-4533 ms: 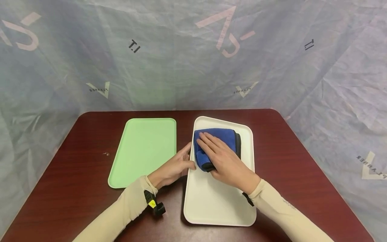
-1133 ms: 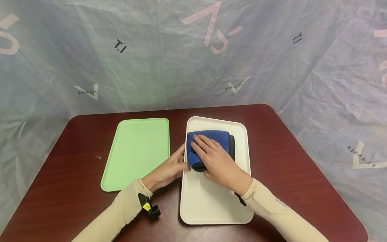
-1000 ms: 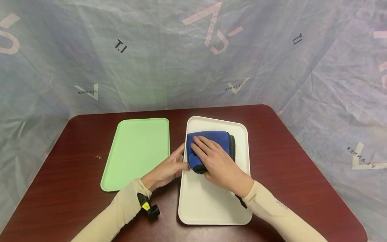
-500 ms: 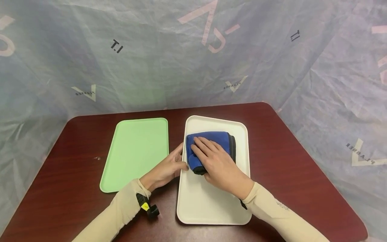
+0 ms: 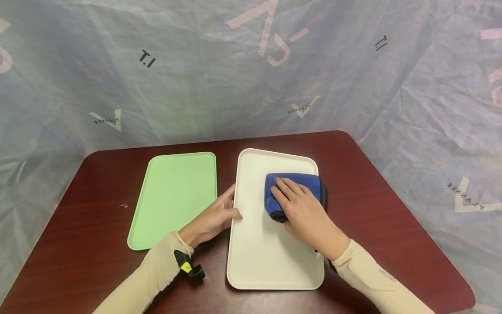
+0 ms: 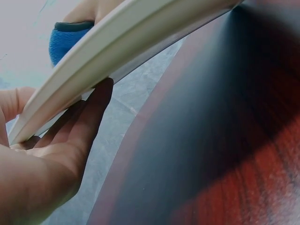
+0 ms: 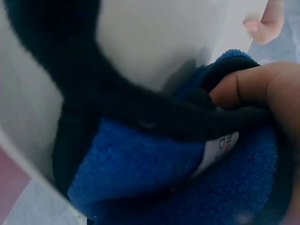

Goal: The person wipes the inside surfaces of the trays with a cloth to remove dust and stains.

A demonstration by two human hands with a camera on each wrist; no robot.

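A white rectangular tray point(image 5: 270, 266) is held at its left edge by my left hand point(image 5: 213, 219). The left wrist view shows the thumb point(image 6: 16, 102) over the rim and the fingers point(image 6: 89, 119) beneath, with that side tilted up off the table. On the tray's right half lies a folded blue cloth point(image 5: 312, 183) with black edging. My right hand point(image 5: 307, 213) grips it, fingers spread over its top, and the cloth overlaps the tray's right rim. In the right wrist view the thumb point(image 7: 255, 86) hooks round the cloth's black border, near a small white label point(image 7: 218, 152).
A green tray point(image 5: 176, 200) lies flat on the dark red table point(image 5: 368, 209), left of the white one. Grey printed sheeting point(image 5: 176, 87) hangs behind and at the sides. A black strap device point(image 5: 190, 267) sits on the left wrist.
The right hand has slid the blue cloth from the white tray's left side across to its right rim. The left hand keeps its hold, and the head view has shifted slightly.
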